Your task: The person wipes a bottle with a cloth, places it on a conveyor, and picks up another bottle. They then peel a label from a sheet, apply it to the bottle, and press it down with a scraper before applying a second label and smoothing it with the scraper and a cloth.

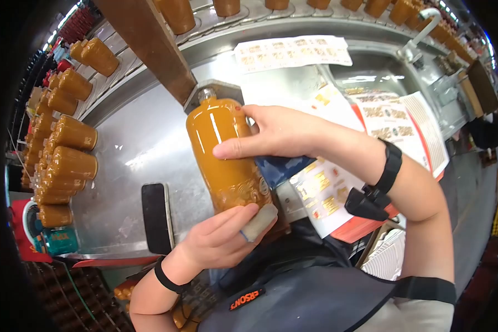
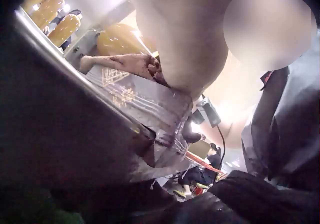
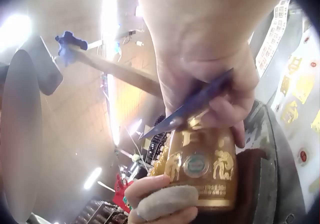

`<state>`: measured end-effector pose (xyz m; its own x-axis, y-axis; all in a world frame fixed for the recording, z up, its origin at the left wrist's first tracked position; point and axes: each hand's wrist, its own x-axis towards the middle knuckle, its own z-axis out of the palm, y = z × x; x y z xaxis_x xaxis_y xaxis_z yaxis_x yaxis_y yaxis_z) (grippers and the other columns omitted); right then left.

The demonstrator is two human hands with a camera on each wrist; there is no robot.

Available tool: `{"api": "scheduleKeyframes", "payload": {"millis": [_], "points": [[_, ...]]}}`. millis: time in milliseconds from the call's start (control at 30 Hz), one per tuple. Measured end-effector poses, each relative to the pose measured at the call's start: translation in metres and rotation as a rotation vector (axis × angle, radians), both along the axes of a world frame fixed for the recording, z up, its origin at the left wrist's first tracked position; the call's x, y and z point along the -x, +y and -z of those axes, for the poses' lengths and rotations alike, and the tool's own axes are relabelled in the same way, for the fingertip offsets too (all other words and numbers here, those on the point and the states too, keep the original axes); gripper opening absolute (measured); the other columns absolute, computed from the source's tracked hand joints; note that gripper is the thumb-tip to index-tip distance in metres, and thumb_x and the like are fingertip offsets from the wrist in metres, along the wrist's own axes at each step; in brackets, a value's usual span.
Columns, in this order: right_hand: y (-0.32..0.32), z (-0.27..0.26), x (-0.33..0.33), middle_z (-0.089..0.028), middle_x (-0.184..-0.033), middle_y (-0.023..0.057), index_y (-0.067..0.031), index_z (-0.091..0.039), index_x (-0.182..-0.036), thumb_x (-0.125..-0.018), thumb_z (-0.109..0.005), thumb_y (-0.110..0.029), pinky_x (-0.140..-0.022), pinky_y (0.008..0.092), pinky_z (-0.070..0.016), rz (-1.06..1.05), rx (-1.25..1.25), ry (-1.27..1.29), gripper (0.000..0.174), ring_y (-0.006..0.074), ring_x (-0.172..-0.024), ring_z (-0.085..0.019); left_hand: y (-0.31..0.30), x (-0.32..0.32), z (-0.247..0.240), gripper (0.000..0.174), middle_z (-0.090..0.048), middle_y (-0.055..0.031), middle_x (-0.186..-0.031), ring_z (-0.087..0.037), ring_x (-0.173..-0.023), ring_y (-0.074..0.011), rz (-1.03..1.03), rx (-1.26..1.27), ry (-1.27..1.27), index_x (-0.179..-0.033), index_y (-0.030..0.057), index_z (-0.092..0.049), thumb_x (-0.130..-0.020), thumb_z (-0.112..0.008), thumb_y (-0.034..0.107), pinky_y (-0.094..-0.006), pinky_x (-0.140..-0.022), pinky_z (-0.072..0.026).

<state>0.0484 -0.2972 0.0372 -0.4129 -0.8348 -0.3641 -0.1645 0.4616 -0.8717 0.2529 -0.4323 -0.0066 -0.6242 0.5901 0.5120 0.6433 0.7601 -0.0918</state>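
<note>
An amber-gold bottle (image 1: pixel 218 138) lies tilted over the bench, its clear neck toward a dark metal bracket. My left hand (image 1: pixel 218 238) holds the bottle near its base, and a grey-white cover (image 1: pixel 260 222) wraps one digit. Across the bottle's upper side lies my right hand (image 1: pixel 279 133), thumb on the glass. Its fingers grip a blue flat scraper (image 3: pixel 192 101), seen edge-on in the right wrist view. Gold figures and a round green emblem (image 3: pixel 195 165) show on the bottle there. In the left wrist view, the forearm and dark clothing hide most of the work.
A black phone (image 1: pixel 156 218) lies on the metal bench (image 1: pixel 116 166). Label sheets (image 1: pixel 293 52) lie at the back, with more stacked label sheets (image 1: pixel 393 122) at right by a sink (image 1: pixel 365 77). Rows of amber bottles (image 1: pixel 72 160) line the left and back. A brown post (image 1: pixel 149 47) rises behind.
</note>
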Motion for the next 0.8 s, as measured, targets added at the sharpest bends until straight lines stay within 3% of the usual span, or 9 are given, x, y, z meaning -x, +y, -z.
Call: {"api": "scheduleKeyframes", "payload": {"millis": [67,167,200,267,333,467,533,700,800], "points": [[0.010,0.021,0.007,-0.074,-0.100,0.0171,0.0010,-0.063,-0.127,-0.081,-0.069,-0.066,-0.085,0.0345,-0.0512,0.059,0.066,0.077,0.082,0.0204,-0.091,-0.065,0.007,0.004,-0.001,0.031,-0.068,-0.0001,-0.116,-0.057,-0.118,-0.0201,-0.010,0.054,-0.013,-0.109,0.0133,-0.076,-0.079,-0.068,0.010,-0.0268,-0.095,-0.0541],[0.043,0.023,0.050,-0.075,-0.088,0.0071,-0.0037,-0.067,-0.120,-0.099,-0.058,-0.042,-0.066,0.0231,-0.0489,0.173,0.126,-0.097,0.044,0.0078,-0.072,-0.061,0.005,-0.002,0.001,0.032,-0.069,0.0022,-0.113,-0.054,-0.117,-0.0183,-0.034,0.139,0.046,-0.106,0.0162,-0.078,-0.077,-0.069,0.009,-0.0252,-0.091,-0.0539],[0.056,0.013,0.064,-0.074,-0.086,0.0061,-0.0007,-0.066,-0.121,-0.104,-0.052,-0.036,-0.079,0.0244,-0.0504,0.251,0.045,-0.125,0.042,0.0085,-0.085,-0.064,0.002,-0.009,0.005,0.031,-0.068,0.0031,-0.113,-0.055,-0.115,-0.0176,-0.063,0.121,0.105,-0.106,0.0173,-0.078,-0.077,-0.069,0.009,-0.0244,-0.090,-0.0537],[0.087,0.030,0.106,-0.066,-0.073,0.0008,-0.0017,-0.072,-0.106,-0.103,-0.055,-0.036,-0.061,0.0208,-0.0485,0.471,0.026,-0.052,0.038,0.0052,-0.064,-0.059,-0.004,-0.019,0.006,0.028,-0.066,0.0056,-0.112,-0.055,-0.108,-0.0163,-0.091,0.111,0.147,-0.103,0.0199,-0.079,-0.079,-0.069,0.010,-0.0221,-0.088,-0.0532],[0.114,0.043,0.145,-0.063,-0.072,-0.0034,-0.0035,-0.073,-0.097,-0.102,-0.058,-0.037,-0.056,0.0173,-0.0423,0.616,0.037,-0.025,0.037,0.0033,-0.062,-0.055,-0.010,-0.022,0.006,0.029,-0.065,0.0065,-0.113,-0.055,-0.109,-0.0158,-0.070,0.108,0.137,-0.104,0.0200,-0.078,-0.079,-0.069,0.010,-0.0216,-0.088,-0.0532],[0.163,0.076,0.215,-0.064,-0.075,-0.0022,-0.0035,-0.074,-0.094,-0.099,-0.063,-0.036,-0.057,0.0211,-0.0418,0.784,0.035,0.099,0.034,0.0061,-0.062,-0.054,-0.007,-0.008,0.006,0.021,-0.066,0.0001,-0.107,-0.054,-0.115,-0.0146,-0.018,0.106,0.153,-0.102,0.0114,-0.074,-0.089,-0.058,0.012,-0.0253,-0.097,-0.0531],[0.178,0.084,0.238,-0.066,-0.075,-0.0004,-0.0023,-0.075,-0.091,-0.093,-0.070,-0.033,-0.058,0.0239,-0.0422,0.823,-0.175,0.398,0.031,0.0074,-0.062,-0.056,-0.005,-0.003,0.004,0.019,-0.065,-0.0005,-0.111,-0.052,-0.117,-0.0144,-0.007,0.112,0.119,-0.101,0.0109,-0.073,-0.089,-0.058,0.012,-0.0251,-0.099,-0.0516],[0.197,0.105,0.283,-0.066,-0.072,0.0013,-0.0010,-0.075,-0.093,-0.086,-0.078,-0.031,-0.059,0.0258,-0.0427,0.887,-0.198,0.411,0.031,0.0084,-0.060,-0.055,0.005,0.010,-0.004,0.021,-0.063,-0.0023,-0.116,-0.048,-0.121,-0.0147,0.008,0.163,-0.059,-0.104,0.0100,-0.073,-0.089,-0.060,0.014,-0.0242,-0.104,-0.0476],[0.200,0.118,0.303,-0.065,-0.067,0.0032,-0.0021,-0.076,-0.085,-0.082,-0.081,-0.031,-0.056,0.0300,-0.0449,0.901,-0.070,0.387,0.030,0.0120,-0.057,-0.057,0.009,0.014,-0.010,0.032,-0.063,-0.0029,-0.117,-0.048,-0.122,-0.0150,-0.007,0.234,-0.137,-0.120,0.0144,-0.070,-0.090,-0.059,0.014,-0.0248,-0.105,-0.0468]]}}
